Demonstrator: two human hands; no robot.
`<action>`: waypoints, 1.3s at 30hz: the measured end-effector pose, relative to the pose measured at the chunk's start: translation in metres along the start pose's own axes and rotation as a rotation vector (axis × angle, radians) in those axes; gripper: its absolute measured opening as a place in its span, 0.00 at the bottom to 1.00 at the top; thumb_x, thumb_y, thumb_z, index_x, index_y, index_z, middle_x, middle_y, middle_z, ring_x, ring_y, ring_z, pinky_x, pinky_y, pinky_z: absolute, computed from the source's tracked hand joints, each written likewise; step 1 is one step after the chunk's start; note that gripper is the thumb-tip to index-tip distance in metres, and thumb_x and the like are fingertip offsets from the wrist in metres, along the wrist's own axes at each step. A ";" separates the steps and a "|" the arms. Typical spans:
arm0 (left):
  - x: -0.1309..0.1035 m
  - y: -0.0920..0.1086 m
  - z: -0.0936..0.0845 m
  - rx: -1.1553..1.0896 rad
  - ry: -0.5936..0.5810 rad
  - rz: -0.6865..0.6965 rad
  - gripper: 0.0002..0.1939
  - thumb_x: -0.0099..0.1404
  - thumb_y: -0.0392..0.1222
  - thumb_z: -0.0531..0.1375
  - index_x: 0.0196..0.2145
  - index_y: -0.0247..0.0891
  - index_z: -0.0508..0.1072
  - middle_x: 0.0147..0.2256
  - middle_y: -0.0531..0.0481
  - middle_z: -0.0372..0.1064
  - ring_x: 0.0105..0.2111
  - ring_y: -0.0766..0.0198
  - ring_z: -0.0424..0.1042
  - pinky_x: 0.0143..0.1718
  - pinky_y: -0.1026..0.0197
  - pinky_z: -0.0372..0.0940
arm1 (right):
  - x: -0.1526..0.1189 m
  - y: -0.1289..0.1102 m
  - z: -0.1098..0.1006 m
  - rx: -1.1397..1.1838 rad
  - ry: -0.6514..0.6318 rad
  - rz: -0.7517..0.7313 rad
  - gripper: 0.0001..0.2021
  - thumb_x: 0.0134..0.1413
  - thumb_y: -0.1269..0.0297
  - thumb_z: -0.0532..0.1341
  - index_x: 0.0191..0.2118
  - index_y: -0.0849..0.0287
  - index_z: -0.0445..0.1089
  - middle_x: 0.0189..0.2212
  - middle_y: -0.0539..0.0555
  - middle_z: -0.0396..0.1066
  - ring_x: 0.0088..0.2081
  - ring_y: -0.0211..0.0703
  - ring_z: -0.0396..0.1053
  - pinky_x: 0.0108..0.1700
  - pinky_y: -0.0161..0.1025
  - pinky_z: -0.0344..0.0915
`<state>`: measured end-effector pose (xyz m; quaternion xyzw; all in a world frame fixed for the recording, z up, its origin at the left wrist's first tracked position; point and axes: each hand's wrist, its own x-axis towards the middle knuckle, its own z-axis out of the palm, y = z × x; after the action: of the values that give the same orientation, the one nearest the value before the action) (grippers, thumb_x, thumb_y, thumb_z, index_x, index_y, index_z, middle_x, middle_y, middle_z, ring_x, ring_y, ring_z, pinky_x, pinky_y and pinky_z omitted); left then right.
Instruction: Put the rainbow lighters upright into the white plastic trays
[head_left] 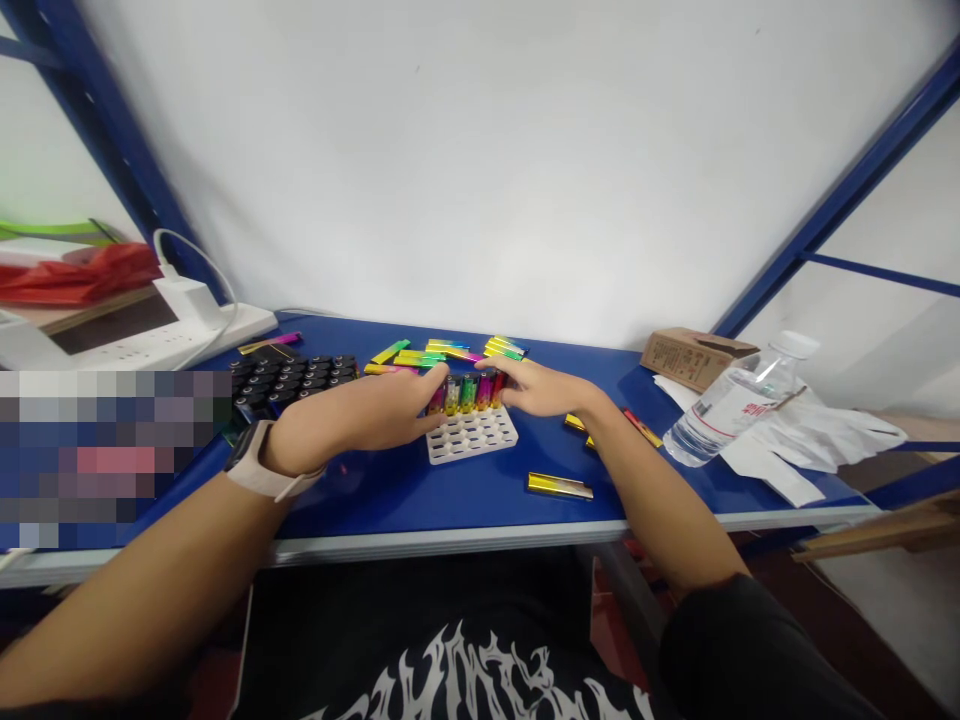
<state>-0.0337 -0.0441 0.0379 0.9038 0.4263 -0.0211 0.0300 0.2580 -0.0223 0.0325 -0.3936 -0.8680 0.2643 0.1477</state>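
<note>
A short row of colourful lighters (468, 392) stands upright along the far side of a white perforated tray (474, 437). Several nearer holes of the tray hold nothing. At the row's left end is my left hand (390, 405), its thumb and fingers closed around the end lighter; part of the grip is hidden. My right hand (541, 388) reaches over the right end, index finger bent above the tops and thumb lower down, closed on a lighter there. Behind the hands lie loose shiny lighters (420, 358) in yellow, green, pink and blue.
Black-topped cylinders (292, 380) stand in rows at left. A yellow lighter (559, 486) lies near the front edge. To the right are a water bottle (739, 405), white gloves (825, 430) and a cardboard box (694, 357). A power strip (142, 345) sits at far left.
</note>
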 end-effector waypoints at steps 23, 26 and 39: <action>-0.001 0.000 -0.001 0.016 -0.027 -0.004 0.29 0.81 0.56 0.52 0.68 0.34 0.67 0.50 0.29 0.81 0.42 0.39 0.83 0.42 0.45 0.75 | 0.012 0.024 0.009 -0.557 0.249 0.312 0.10 0.75 0.66 0.62 0.51 0.60 0.81 0.49 0.65 0.84 0.55 0.60 0.78 0.57 0.51 0.69; 0.000 -0.001 0.001 0.007 -0.012 -0.010 0.29 0.80 0.56 0.53 0.69 0.35 0.67 0.51 0.29 0.81 0.43 0.40 0.83 0.44 0.45 0.75 | 0.014 0.017 0.013 -0.528 0.256 0.376 0.11 0.76 0.65 0.63 0.55 0.61 0.79 0.50 0.63 0.84 0.51 0.55 0.79 0.52 0.45 0.67; 0.001 -0.003 0.003 0.042 0.007 0.018 0.29 0.80 0.59 0.51 0.65 0.34 0.69 0.47 0.32 0.81 0.39 0.42 0.82 0.36 0.50 0.67 | 0.016 0.024 0.013 -0.345 0.349 0.484 0.07 0.74 0.64 0.64 0.43 0.59 0.80 0.40 0.62 0.83 0.40 0.51 0.77 0.39 0.41 0.62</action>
<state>-0.0358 -0.0416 0.0352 0.9081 0.4178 -0.0265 0.0098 0.2562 -0.0016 0.0089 -0.6464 -0.7431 0.0699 0.1584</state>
